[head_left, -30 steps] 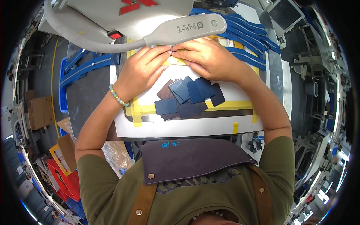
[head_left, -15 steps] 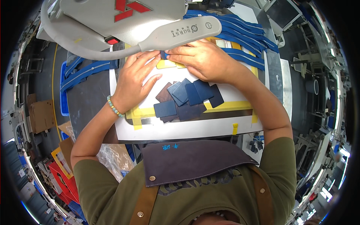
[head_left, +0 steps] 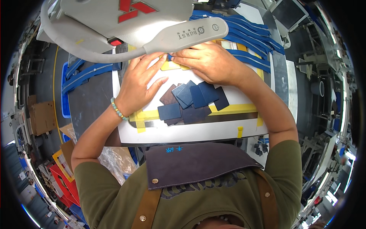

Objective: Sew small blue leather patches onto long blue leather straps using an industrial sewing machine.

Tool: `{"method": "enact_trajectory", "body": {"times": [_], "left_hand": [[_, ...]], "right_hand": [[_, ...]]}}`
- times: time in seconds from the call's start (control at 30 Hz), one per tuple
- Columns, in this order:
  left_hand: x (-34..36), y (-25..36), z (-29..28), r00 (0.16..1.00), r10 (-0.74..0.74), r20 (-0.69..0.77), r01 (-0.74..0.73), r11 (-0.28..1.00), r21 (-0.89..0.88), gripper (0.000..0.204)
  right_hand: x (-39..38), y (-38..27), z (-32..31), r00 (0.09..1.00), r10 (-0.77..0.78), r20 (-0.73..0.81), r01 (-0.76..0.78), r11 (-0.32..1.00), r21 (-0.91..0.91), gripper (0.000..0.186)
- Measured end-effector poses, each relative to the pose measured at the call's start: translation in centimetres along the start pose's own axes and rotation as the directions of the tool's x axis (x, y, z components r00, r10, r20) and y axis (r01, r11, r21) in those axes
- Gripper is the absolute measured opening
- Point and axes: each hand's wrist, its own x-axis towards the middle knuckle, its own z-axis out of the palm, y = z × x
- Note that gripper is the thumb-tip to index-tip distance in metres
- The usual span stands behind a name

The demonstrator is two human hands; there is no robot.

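Both hands meet at a sewing machine, partly covered by its lamp. My left hand [head_left: 139, 86] lies with fingers stretched forward and thumb apart, its fingertips beside a small blue piece [head_left: 170, 57]. From the other side my right hand [head_left: 209, 61] has its fingers bent and pressed together at that piece, whose far end the lamp [head_left: 187, 35] hides. Yellow guide plates [head_left: 170, 65] show just below the fingertips. Nearer me lies a loose overlapping pile of dark blue and brown leather-like patches [head_left: 192, 100]. The needle area cannot be seen.
The grey machine head [head_left: 91, 23] fills the upper left. Blue zipper strips [head_left: 248, 32] lie to the right, and another blue zipper [head_left: 93, 70] leads off left over a blue bin [head_left: 65, 107]. Yellow tape [head_left: 236, 108] marks the white work surface [head_left: 183, 134].
The whole view has shifted slightly. Both hands stay at the small blue piece, with only slight movement of the fingers. The patch pile looks the same.
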Motion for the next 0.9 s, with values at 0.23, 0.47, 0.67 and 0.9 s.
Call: {"method": "enact_trajectory", "body": {"times": [0.23,0.47,0.67,0.9], "left_hand": [[0.0,-0.2,0.1,1.0,0.018,-0.006,-0.018,1.0,-0.005,0.051],[0.8,-0.7,0.5,0.998,0.064,0.006,-0.063,0.996,-0.068,0.044],[1.5,-1.3,0.7,0.994,0.109,-0.024,-0.109,0.994,-0.016,0.036],[1.8,-1.1,1.2,0.978,0.206,-0.025,-0.199,0.966,0.164,0.029]], "right_hand": [[-0.1,0.5,0.2,0.999,-0.022,-0.027,0.023,0.999,0.025,0.032],[-0.5,0.7,0.2,0.999,0.015,-0.039,-0.011,0.996,0.093,0.032],[-1.1,0.9,-0.8,0.981,0.177,-0.079,-0.165,0.976,0.142,0.034],[-0.8,0.9,-0.6,0.997,0.059,-0.054,-0.056,0.997,0.054,0.041]]}}
